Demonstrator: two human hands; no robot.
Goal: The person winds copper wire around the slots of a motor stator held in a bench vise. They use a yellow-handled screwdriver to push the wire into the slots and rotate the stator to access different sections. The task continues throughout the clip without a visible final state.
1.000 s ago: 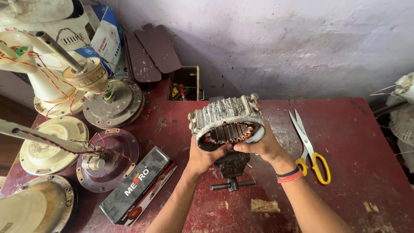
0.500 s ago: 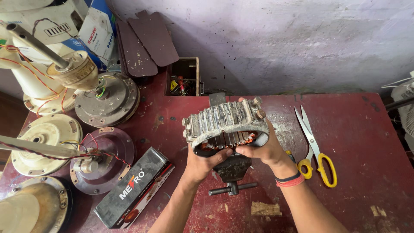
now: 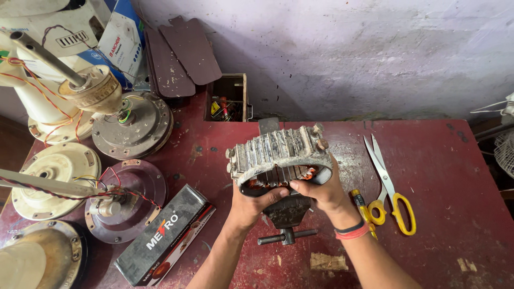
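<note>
I hold a grey ribbed motor stator (image 3: 278, 150) with copper windings inside, tilted on its side above the red table (image 3: 444, 176). My left hand (image 3: 249, 203) grips its lower left rim. My right hand (image 3: 321, 190), with a red and black band at the wrist, grips its lower right rim. Just below the stator, a small dark bench vise (image 3: 286, 219) with a bar handle sits on the table.
Yellow-handled scissors (image 3: 388, 187) and a yellow screwdriver (image 3: 361, 206) lie to the right. A long dark box (image 3: 163, 235) lies at the lower left. Several ceiling fan motors (image 3: 131, 126) crowd the left side. A wooden tool box (image 3: 227, 99) and brown fan blades (image 3: 179, 53) stand by the wall.
Both hands have kept hold of the stator and turned it slightly, so its ribbed side faces up more. The view has shifted a little.
</note>
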